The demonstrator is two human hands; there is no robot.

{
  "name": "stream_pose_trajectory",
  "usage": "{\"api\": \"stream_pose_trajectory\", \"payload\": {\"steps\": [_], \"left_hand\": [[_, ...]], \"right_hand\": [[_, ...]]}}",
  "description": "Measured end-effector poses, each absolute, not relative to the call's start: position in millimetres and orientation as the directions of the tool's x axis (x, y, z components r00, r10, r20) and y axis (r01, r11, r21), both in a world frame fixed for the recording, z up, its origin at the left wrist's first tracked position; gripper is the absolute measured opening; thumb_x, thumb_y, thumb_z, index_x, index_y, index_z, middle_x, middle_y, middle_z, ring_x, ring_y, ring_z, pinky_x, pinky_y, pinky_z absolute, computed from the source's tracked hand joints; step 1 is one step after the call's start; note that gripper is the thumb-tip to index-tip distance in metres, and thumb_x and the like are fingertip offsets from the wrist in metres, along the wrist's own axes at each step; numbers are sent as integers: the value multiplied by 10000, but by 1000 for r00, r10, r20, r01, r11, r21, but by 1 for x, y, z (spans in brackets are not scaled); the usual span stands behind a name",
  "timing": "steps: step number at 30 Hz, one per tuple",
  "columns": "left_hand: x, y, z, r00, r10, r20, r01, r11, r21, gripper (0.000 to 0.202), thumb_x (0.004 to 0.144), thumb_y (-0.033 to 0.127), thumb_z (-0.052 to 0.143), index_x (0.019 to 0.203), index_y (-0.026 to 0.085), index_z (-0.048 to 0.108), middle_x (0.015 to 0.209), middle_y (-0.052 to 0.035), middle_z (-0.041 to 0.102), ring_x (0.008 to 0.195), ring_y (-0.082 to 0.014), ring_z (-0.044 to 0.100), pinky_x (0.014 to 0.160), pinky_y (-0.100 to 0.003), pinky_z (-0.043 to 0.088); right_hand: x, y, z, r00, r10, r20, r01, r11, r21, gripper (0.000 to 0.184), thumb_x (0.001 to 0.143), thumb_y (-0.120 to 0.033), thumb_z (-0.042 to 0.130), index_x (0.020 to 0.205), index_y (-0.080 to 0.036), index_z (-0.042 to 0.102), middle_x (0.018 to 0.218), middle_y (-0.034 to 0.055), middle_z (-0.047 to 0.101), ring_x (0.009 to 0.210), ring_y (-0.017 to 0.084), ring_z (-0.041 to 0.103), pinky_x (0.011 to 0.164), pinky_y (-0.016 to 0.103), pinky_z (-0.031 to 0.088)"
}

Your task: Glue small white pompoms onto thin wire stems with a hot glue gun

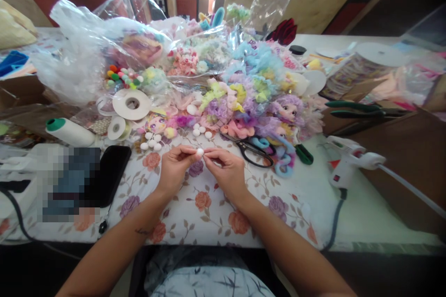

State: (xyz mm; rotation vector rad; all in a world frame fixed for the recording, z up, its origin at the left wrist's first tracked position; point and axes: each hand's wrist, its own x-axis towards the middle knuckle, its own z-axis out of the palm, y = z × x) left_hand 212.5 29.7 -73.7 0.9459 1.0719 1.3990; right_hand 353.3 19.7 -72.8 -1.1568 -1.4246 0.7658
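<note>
My left hand [176,166] pinches a small white pompom [200,152] between thumb and fingers, just above the flowered tablecloth [205,213]. Facing it, my right hand [226,169] has its fingertips closed right beside the pompom, pinched on something too thin to make out. More loose white pompoms [152,141] lie a little further back, with others [201,131] near them. Black-handled scissors [252,152] lie just right of my right hand.
A white glue gun [348,160] with its cord lies at the right. Dolls and pastel fabric flowers [244,102] pile up behind, with plastic bags [104,46], tape rolls [131,104] and a thread spool [69,131]. A black phone [111,171] lies at the left, green pliers [358,110] on a brown box.
</note>
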Motion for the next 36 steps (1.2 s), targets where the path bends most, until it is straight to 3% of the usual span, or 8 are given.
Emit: {"api": "stream_pose_trajectory", "payload": {"steps": [17,25,31,36], "left_hand": [[213,29,-72,-64,998,17,-235,-32,971,170,606,230,839,713,175,718,771,-23,667,750,-139,615,704,-256,503],[212,31,-69,-86,996,-11,-288,-14,958,179,609,210,835,717,167,699,863,-31,680,802,-135,630,740,-248,507],[213,30,-69,-61,998,-28,-283,9,959,184,638,208,822,751,168,682,909,-44,709,833,-148,651,776,-267,519],[211,28,-65,-18,1000,-17,-271,11,963,203,683,190,794,853,179,684,859,-5,701,821,-130,643,767,-225,509]], "right_hand": [[353,20,-73,59,929,365,271,337,-902,102,819,-226,643,775,-247,732,905,33,759,828,207,713,792,360,590],[352,19,-76,79,937,341,145,327,-934,125,809,-236,673,931,-237,703,1057,65,700,932,195,690,808,342,610],[353,19,-76,92,932,350,176,331,-927,61,818,-229,658,860,-227,703,1011,82,700,1024,226,669,779,338,617],[354,16,-70,93,921,377,191,355,-915,68,818,-175,642,826,-207,701,976,91,700,1009,229,667,777,319,602]]}}
